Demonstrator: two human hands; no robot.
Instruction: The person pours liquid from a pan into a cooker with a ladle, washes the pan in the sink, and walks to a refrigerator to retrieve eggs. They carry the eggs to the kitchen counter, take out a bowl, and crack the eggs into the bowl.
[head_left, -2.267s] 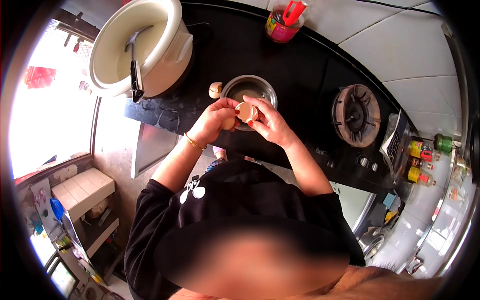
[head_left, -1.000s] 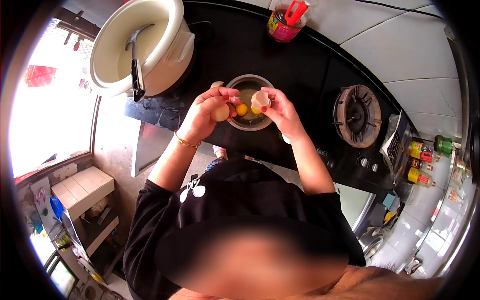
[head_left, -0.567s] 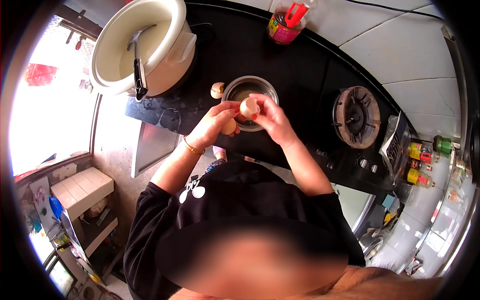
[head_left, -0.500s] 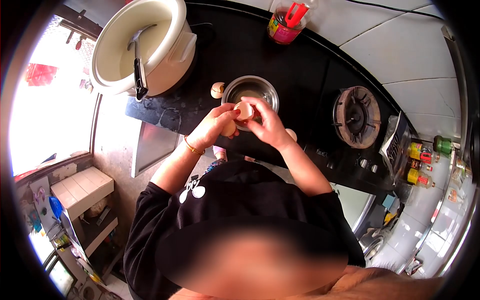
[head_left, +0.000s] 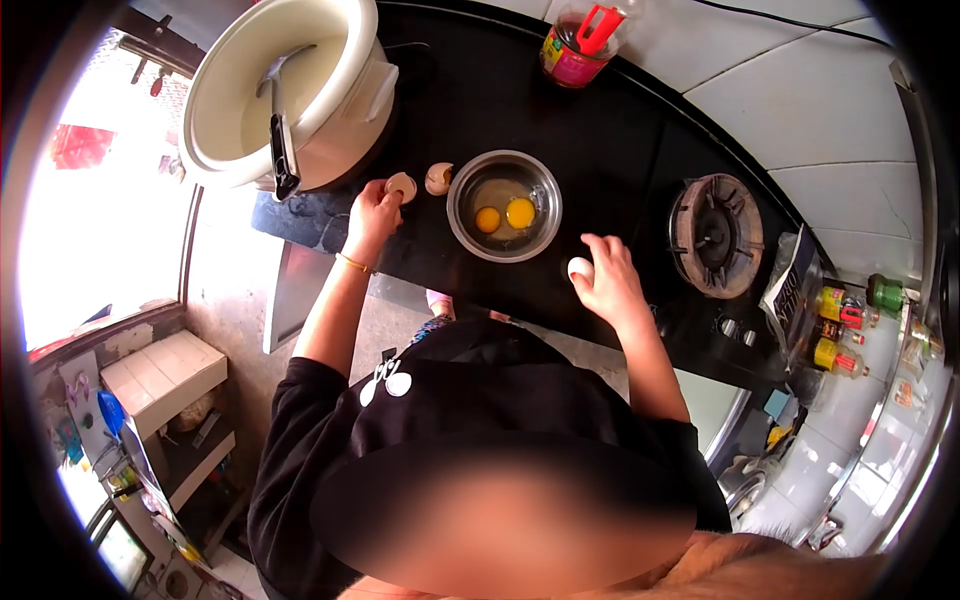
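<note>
My left hand [head_left: 375,212] is closed on a cracked eggshell [head_left: 401,187] above the counter, left of the metal bowl. Another broken eggshell [head_left: 438,179] lies on the counter between that hand and the bowl. Two yolks [head_left: 519,213] sit in clear egg white inside the steel bowl [head_left: 553,190]. On the bowl's right, my right hand [head_left: 608,280] has its thumb and fingers around a pale whole egg [head_left: 579,267], low over the counter; its far fingers are partly stretched out.
A large cream pot [head_left: 345,125] with a ladle [head_left: 280,130] in it stands at the back left. A bottle with a red handle [head_left: 577,55] is by the wall. To the right is a gas burner [head_left: 714,236]. The black counter's front edge runs near my body.
My hands have moved apart from over the bowl. The left took the eggshell left, while the right went down to the egg on the right. The yolks are now visible.
</note>
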